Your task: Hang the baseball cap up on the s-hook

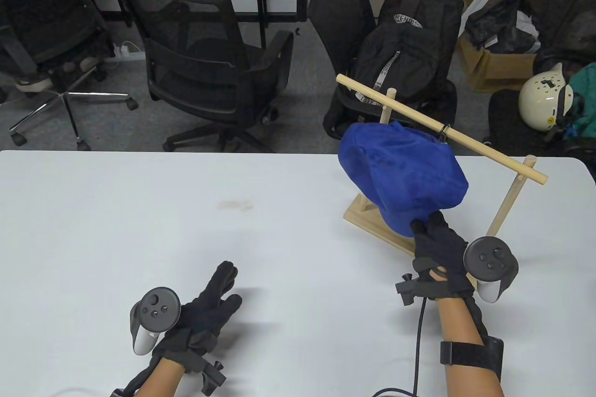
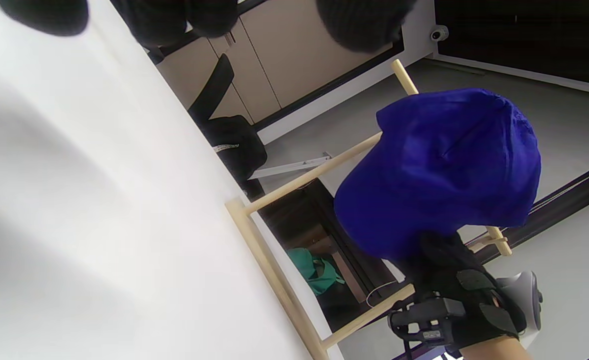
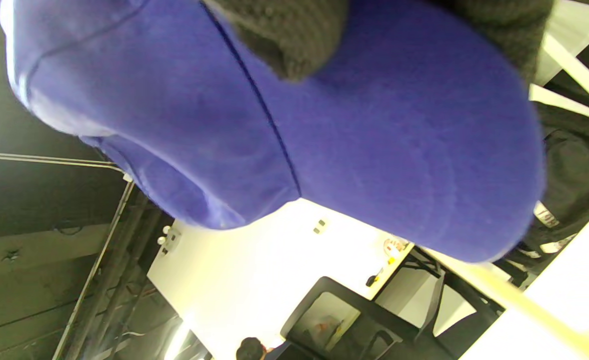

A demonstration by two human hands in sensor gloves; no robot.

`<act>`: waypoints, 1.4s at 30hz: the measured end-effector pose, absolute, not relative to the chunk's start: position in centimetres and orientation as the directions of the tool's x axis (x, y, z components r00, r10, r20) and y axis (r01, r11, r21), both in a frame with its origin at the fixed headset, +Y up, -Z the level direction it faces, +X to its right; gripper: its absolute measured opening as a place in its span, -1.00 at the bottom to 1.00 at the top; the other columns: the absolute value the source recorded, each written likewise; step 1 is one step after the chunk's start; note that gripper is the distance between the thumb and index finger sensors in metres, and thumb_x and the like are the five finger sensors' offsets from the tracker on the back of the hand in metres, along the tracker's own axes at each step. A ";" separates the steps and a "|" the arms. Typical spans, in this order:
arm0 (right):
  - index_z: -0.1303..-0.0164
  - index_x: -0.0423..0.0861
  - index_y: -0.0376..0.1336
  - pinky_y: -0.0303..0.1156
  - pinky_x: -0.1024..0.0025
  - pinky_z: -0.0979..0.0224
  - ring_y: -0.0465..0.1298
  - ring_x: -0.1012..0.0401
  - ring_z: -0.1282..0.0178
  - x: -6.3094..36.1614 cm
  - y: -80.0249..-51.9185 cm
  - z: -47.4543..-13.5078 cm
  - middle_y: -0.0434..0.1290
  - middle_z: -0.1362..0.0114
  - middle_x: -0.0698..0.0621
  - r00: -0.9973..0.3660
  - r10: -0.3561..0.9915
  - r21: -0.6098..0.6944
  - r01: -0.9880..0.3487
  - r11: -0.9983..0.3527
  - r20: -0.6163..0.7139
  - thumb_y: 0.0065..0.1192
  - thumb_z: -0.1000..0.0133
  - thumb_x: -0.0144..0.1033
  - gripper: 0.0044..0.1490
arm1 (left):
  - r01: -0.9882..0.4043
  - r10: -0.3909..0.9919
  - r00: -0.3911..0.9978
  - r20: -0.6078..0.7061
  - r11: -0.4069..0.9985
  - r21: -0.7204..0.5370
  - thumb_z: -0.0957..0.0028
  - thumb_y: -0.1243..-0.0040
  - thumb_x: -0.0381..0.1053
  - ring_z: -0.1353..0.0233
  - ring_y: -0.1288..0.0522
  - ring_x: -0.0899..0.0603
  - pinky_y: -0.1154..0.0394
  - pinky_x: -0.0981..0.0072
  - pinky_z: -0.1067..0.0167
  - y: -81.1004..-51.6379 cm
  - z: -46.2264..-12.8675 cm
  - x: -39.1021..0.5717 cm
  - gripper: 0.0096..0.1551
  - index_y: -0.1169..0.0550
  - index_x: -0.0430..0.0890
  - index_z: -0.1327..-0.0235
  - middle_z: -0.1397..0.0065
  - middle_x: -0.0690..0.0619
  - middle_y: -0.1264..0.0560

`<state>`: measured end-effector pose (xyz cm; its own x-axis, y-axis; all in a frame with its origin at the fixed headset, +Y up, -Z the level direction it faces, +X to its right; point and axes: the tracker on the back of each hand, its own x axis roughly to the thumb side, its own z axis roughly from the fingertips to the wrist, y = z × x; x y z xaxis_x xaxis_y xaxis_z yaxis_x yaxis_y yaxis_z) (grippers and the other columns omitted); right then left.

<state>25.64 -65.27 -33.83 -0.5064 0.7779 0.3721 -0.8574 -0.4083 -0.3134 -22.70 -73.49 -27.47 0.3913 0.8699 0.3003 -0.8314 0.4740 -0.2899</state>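
A blue baseball cap (image 1: pixel 402 173) is raised against the wooden rack's top rail (image 1: pixel 442 129). My right hand (image 1: pixel 437 238) grips the cap at its lower edge, by the brim. A small dark hook (image 1: pixel 444 131) hangs on the rail just above the cap's right side; whether the cap is caught on it is hidden. The cap also shows in the left wrist view (image 2: pixel 439 170) and fills the right wrist view (image 3: pixel 284 120), with a gloved fingertip (image 3: pixel 289 35) on it. My left hand (image 1: pixel 209 308) rests flat on the white table (image 1: pixel 139 211), fingers spread, holding nothing.
The rack's wooden base (image 1: pixel 368 222) stands on the table's right side, with an upright post (image 1: pixel 510 199) near the right edge. Beyond the far edge are office chairs (image 1: pixel 209 71), a black backpack (image 1: pixel 409 57) and a white helmet (image 1: pixel 545 97).
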 end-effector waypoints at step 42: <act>-0.23 -0.51 0.17 0.33 -0.45 -0.25 0.37 -0.52 -0.37 28.2 -77.5 -33.9 0.25 -0.42 -0.63 -0.338 0.941 -0.278 -0.906 -0.321 0.015 0.13 -0.08 -0.64 -0.46 | -0.795 0.855 0.438 0.277 0.513 -0.324 -0.31 -0.10 0.01 -0.64 -0.19 -0.70 -0.25 -0.73 -0.24 -73.8 -27.7 -22.5 -0.02 -0.03 -0.47 -0.77 -0.77 -0.58 -0.11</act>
<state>28.24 -77.51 -33.89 -0.3378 0.9411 0.0152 -0.9055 -0.3206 -0.2779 -22.53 -73.84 -27.69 0.4384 0.8549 0.2772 -0.7949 0.5128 -0.3242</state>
